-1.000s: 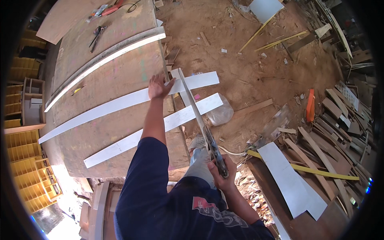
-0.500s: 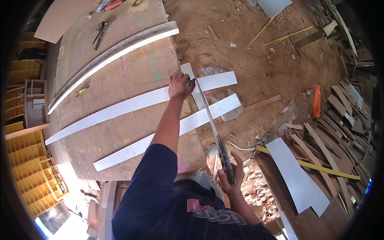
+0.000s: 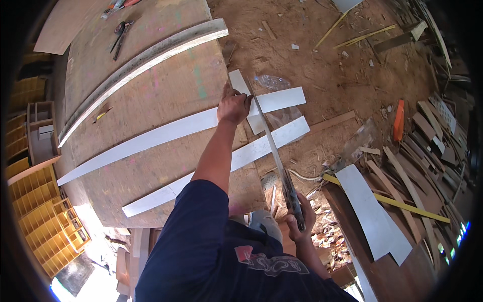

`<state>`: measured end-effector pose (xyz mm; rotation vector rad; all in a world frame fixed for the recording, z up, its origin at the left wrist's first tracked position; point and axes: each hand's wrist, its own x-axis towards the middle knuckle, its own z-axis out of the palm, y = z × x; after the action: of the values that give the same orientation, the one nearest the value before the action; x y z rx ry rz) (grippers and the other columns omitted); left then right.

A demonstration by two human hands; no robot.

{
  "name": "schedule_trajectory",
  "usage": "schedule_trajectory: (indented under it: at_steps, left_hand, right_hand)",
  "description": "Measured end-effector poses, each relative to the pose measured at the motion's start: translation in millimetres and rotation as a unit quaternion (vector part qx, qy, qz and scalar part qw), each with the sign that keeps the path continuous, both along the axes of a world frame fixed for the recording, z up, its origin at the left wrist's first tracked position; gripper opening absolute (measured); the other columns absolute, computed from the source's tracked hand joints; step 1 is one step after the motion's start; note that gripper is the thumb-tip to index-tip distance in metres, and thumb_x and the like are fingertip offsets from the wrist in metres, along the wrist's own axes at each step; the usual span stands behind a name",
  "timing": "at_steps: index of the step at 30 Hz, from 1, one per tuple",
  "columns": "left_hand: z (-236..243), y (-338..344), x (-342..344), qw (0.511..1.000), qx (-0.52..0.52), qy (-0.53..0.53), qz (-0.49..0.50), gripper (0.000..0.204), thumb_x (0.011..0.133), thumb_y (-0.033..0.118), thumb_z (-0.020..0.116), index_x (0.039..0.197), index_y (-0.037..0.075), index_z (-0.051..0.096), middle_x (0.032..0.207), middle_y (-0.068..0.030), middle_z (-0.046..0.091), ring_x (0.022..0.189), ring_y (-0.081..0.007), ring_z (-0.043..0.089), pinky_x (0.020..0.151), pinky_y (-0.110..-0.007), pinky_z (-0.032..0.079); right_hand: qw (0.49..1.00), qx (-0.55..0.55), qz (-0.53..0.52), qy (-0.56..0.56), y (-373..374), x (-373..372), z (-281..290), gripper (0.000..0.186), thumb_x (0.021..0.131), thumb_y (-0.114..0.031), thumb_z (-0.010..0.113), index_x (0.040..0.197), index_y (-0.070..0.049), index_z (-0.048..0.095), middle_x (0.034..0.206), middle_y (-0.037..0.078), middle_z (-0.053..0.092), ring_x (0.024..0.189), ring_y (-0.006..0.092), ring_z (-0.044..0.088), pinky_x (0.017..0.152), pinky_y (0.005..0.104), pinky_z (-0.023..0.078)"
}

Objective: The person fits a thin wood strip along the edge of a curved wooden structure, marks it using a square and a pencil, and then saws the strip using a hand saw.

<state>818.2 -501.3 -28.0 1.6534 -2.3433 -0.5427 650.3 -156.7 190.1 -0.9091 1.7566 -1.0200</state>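
A long white strip of board (image 3: 151, 137) lies across the wooden worktop (image 3: 166, 105), its right end sticking out past the edge. My left hand (image 3: 234, 107) presses down on that strip near the edge, fingers curled over it. My right hand (image 3: 303, 221) is wrapped round the dark handle of a handsaw (image 3: 275, 151). The saw's blade, seen nearly edge-on, slants away and crosses the strip just right of my left fingers. A short white piece (image 3: 237, 80) lies crosswise under the strip. Nearer to me, a second white strip (image 3: 166, 193) also overhangs the edge, and the blade passes over it.
A long pale-edged beam (image 3: 146, 70) lies farther back on the worktop. Pliers (image 3: 121, 43) and a small yellow-handled tool (image 3: 103, 115) rest there too. Scrap wood (image 3: 427, 166) is heaped at the right, beside a white offcut sheet (image 3: 370, 211). Clear plastic (image 3: 271, 82) lies on the dirt floor.
My right hand and the saw handle have shifted slightly right and toward me, the blade still across the strip. My left hand stays on the strip. The whole view has shifted a little.
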Motion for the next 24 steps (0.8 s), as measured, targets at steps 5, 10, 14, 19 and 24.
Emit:
schedule_trajectory:
  at_steps: [5,10,14,19,24]
  left_hand:
    - [2,0,-3,1.0,-0.005,0.01,-0.003,0.033,0.104,0.037,0.066,0.09,0.01,0.079,0.102,-0.0105,0.077,0.119,-0.0282,0.068,0.135,-0.047,0.027]
    - [4,-2,-2,1.0,0.004,0.011,-0.013,0.042,0.107,0.042,0.06,0.085,0.01,0.079,0.098,-0.01,0.078,0.117,-0.0222,0.069,0.136,-0.045,0.022]
    - [-1,-3,-1,0.999,-0.037,0.004,-0.016,0.043,0.108,0.042,0.059,0.085,0.011,0.078,0.098,-0.0096,0.078,0.118,-0.0213,0.069,0.136,-0.045,0.021]
    - [2,0,-7,1.0,0.012,0.019,-0.009,0.042,0.108,0.041,0.058,0.087,0.011,0.078,0.095,-0.0113,0.077,0.116,-0.0208,0.069,0.136,-0.045,0.02]
    - [-5,1,-1,1.0,-0.016,0.005,-0.016,0.042,0.11,0.04,0.056,0.089,0.01,0.078,0.095,-0.0121,0.077,0.114,-0.0221,0.069,0.137,-0.045,0.019]
  right_hand:
    - [1.0,-0.018,-0.023,-0.004,7,3,0,0.086,0.096,-0.057,0.072,0.147,0.01,0.055,0.086,0.007,0.069,0.076,0.0135,0.066,0.072,0.0286,0.051]
    - [1.0,0.004,-0.001,-0.012,-30,-2,-14,0.079,0.099,-0.05,0.069,0.148,0.01,0.056,0.103,0.011,0.074,0.083,0.0152,0.066,0.078,0.0312,0.054]
    - [0.996,-0.083,0.02,0.011,-32,3,-37,0.071,0.101,-0.035,0.071,0.154,0.008,0.051,0.108,0.013,0.071,0.085,0.0122,0.063,0.079,0.0288,0.054]
    - [1.0,-0.004,0.02,-0.016,8,3,0,0.071,0.104,-0.039,0.063,0.15,0.014,0.053,0.133,0.027,0.071,0.125,0.0299,0.068,0.106,0.04,0.052]
    - [0.999,-0.027,0.009,-0.017,-52,7,-33,0.064,0.102,-0.031,0.066,0.15,0.009,0.055,0.117,0.014,0.073,0.103,0.0193,0.068,0.092,0.0343,0.054]
